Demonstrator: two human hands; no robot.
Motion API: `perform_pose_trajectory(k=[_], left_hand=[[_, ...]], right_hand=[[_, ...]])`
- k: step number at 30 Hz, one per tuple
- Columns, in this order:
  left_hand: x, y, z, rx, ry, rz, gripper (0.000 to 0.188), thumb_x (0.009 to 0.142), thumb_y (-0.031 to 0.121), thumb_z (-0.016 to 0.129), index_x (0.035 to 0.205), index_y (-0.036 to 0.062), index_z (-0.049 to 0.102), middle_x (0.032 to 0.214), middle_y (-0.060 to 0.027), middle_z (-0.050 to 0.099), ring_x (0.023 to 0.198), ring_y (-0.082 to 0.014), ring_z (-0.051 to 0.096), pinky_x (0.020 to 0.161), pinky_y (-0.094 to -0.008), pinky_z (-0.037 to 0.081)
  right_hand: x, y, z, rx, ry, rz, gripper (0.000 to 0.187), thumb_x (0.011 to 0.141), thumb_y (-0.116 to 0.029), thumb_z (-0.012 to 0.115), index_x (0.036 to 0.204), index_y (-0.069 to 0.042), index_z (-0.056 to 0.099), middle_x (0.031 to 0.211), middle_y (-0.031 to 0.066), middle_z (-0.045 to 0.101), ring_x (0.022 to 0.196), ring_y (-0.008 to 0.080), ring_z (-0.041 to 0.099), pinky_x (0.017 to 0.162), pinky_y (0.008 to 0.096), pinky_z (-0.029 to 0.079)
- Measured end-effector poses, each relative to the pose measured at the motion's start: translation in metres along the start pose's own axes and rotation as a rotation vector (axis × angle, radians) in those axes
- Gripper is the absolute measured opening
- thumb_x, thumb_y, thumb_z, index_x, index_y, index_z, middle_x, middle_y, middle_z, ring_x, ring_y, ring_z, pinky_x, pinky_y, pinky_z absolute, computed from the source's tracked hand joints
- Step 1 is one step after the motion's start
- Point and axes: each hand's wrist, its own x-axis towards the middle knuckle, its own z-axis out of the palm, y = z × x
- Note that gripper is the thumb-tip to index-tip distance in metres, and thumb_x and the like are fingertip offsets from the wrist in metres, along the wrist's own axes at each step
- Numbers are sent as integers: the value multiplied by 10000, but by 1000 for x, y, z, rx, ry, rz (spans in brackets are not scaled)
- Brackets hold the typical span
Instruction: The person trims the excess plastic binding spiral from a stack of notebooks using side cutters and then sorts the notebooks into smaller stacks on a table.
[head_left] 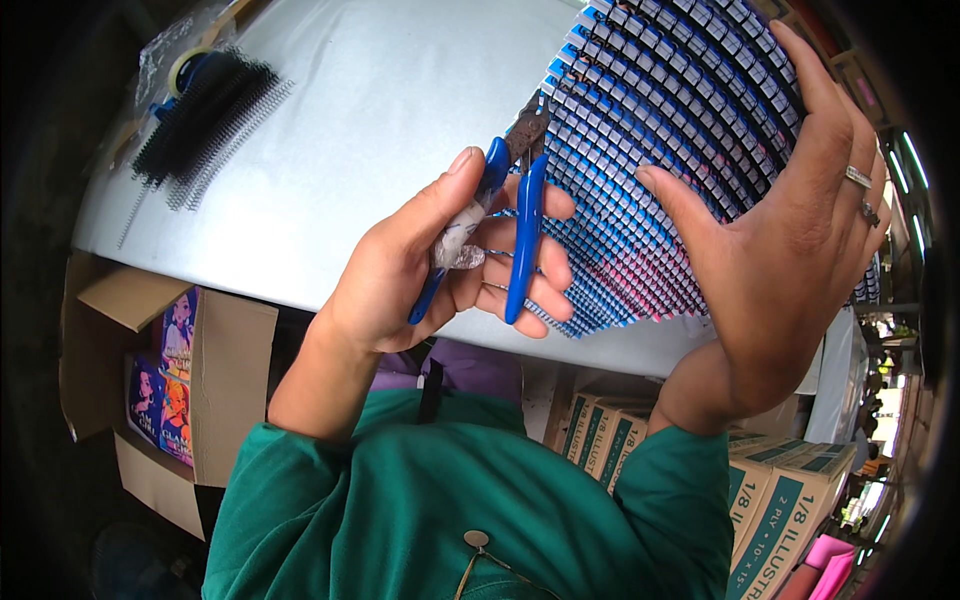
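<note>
- Left hand (385, 275): holding wire cutters (527, 235), glossy blue grips, dull metal tips at the spiral-bound notebooks (612, 200)
- Right hand (785, 255): spread wide over their ridged stack on the smooth white counter (340, 150)
- Black binding coils (212, 118), heaped left

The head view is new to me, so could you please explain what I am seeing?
There is no machine here: these are a person's two bare hands, filmed by a fisheye camera worn on the head. It looks down, and its wide lens bends straight edges near the rim. The left hand holds blue-handled pliers, their handles spread apart. The right hand is spread over rows of what look like spiral-bound booklets. Those lie on a pale table, with a bundle of black spiral coils at far left. Below that side stands an open cardboard box.
</note>
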Motion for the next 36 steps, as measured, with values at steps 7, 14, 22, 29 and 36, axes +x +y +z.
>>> perform_pose_trajectory(k=[7,14,22,29,36], left_hand=[[7,-15,-13,1292,427,579,503,950,447,402,1101,-22,505,836,-127,613,698,-223,616,602,-337,485],[1,-5,-12,63,-63,-19,670,938,553,235,1223,-13,454,891,-132,585,726,-239,597,724,-303,484],[3,-13,-9,1222,451,452,492,950,413,425,1103,-48,502,830,-165,602,799,-261,614,691,-361,467],[-2,-15,-23,183,-58,10,672,940,541,229,1263,-12,430,977,-175,598,882,-269,625,721,-353,513],[4,-24,-40,-91,-247,-19,711,942,535,180,1325,-44,338,1040,-229,570,928,-346,616,752,-436,529]], right_hand=[[0,-4,-1,-42,-10,-4,924,471,-346,871,1277,-178,450,1165,57,550,1100,241,515,928,416,402],[0,-2,-2,-60,-8,-8,902,488,-345,858,1270,-156,450,1166,69,544,1102,245,506,928,410,398],[1,-5,-3,-77,-10,-9,878,507,-343,844,1263,-132,450,1166,82,538,1104,250,495,929,402,393],[1,-6,-5,-110,-16,-15,858,524,-341,831,1257,-111,450,1167,93,532,1105,254,486,929,396,389],[2,-11,-9,-145,-29,-32,838,540,-339,819,1250,-90,450,1168,105,527,1107,259,477,930,389,385]])
